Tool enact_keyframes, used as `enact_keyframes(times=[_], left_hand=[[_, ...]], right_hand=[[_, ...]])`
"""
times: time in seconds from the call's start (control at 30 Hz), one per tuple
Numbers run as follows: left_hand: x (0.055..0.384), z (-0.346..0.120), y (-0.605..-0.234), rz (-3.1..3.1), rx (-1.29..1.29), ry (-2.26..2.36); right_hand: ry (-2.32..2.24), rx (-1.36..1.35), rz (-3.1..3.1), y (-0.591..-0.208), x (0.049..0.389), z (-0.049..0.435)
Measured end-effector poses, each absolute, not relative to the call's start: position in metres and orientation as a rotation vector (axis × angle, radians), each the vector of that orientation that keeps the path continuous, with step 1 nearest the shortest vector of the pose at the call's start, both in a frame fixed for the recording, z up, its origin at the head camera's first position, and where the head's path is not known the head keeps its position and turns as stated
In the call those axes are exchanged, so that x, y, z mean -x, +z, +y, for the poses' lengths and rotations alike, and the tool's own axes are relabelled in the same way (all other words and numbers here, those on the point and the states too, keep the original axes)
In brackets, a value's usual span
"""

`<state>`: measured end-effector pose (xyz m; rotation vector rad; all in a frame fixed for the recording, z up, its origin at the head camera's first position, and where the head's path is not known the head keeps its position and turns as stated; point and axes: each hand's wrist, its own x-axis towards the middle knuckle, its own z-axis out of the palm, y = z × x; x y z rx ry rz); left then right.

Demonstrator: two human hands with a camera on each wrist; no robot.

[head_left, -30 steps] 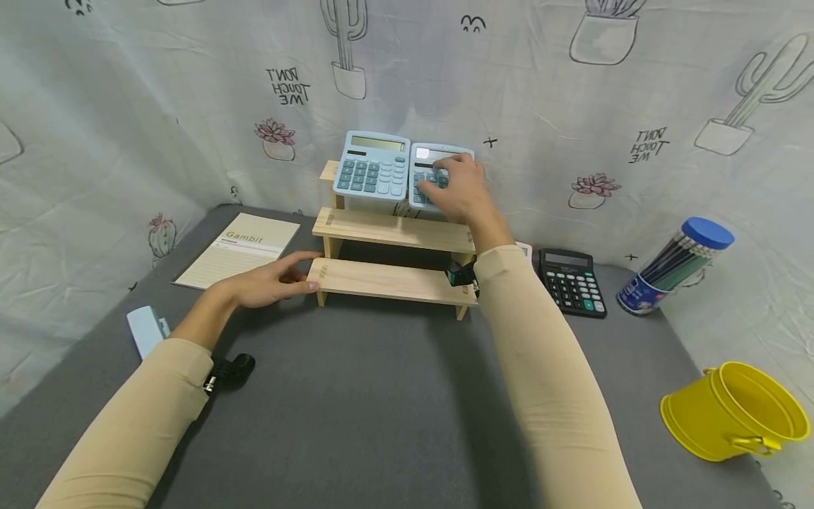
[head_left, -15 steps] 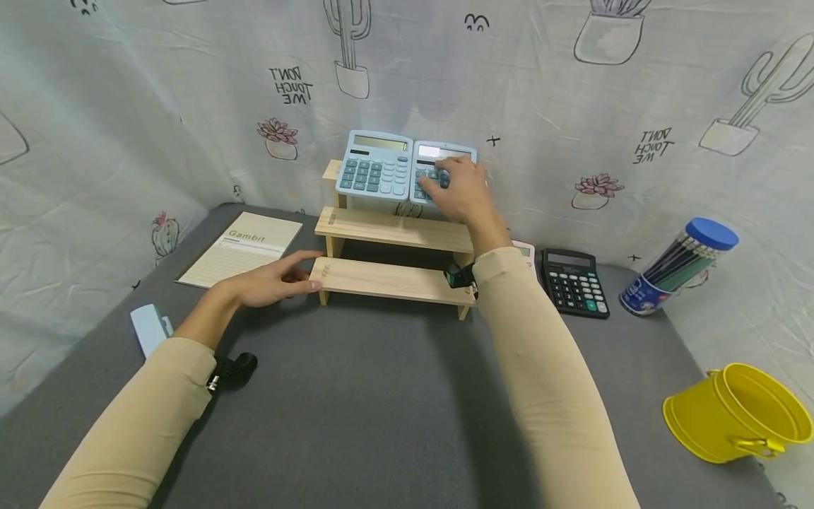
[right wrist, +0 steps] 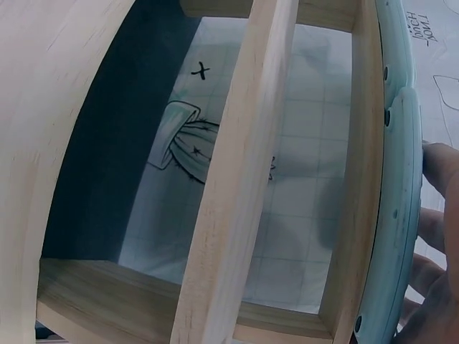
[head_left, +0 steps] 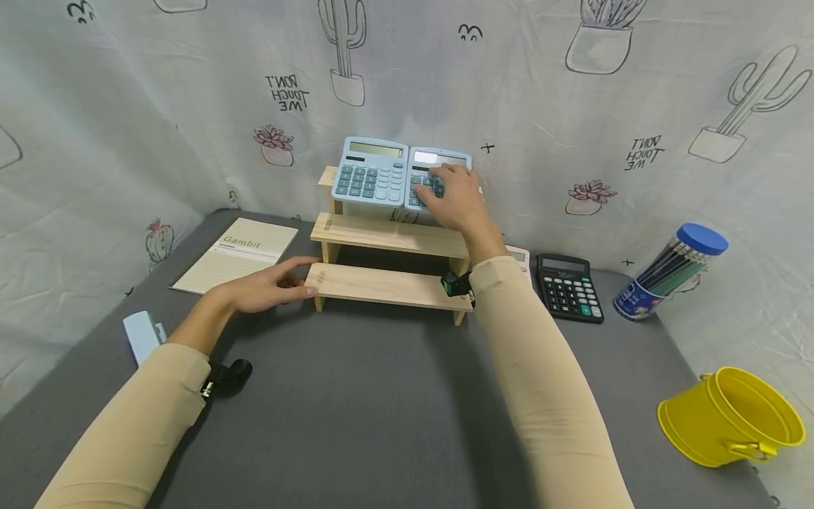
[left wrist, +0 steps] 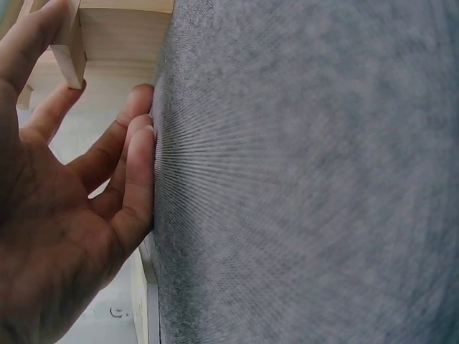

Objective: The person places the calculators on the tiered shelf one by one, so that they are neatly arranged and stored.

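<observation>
A three-tier wooden stand (head_left: pixel 389 285) stands at the middle back of the table. Side by side on its top tier lean two light blue calculators: the left calculator (head_left: pixel 380 174) and the right calculator (head_left: pixel 416 172). My right hand (head_left: pixel 463 201) rests its fingers on the keys of the right one; the right wrist view shows these fingers against its face and the calculator's edge (right wrist: pixel 399 222) on the wood. My left hand (head_left: pixel 257 290) pinches the left end of the bottom tier between thumb and forefinger. In the left wrist view, its other fingers touch the grey cloth (left wrist: pixel 287 172).
A notepad (head_left: pixel 238 251) lies at the back left, a light blue stapler-like object (head_left: pixel 143 334) nearer. Right of the stand are a partly hidden pale calculator (head_left: pixel 518 260), a black calculator (head_left: pixel 568 288), a pencil tub (head_left: pixel 639 298) and a yellow bucket (head_left: pixel 706 420).
The head view has shifted slightly. Both hands keep their places on the stand and the right calculator, with no clear movement of the objects.
</observation>
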<state>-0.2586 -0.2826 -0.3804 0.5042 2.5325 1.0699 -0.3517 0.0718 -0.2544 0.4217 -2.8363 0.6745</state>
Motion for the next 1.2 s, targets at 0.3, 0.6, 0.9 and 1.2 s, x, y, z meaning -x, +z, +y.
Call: enact_keyframes(times=[0.3, 0.6, 0.9, 1.2], left_hand=[[0.257, -0.279, -0.38, 2.52, -0.506, 1.072], [0.257, -0.281, -0.377, 2.53, -0.479, 1.07], [0.259, -0.279, -0.376, 2.511, -0.497, 1.076], [0.257, -0.28, -0.375, 2.509, -0.502, 1.079]], right_hand=[[0.699, -0.456, -2.848, -0.256, 0.351, 0.077], [0.719, -0.58, -2.818, -0.255, 0.341, 0.091], [0.731, -0.599, -2.771, -0.258, 0.325, 0.123], [0.712, -0.542, -2.75, -0.275, 0.313, 0.159]])
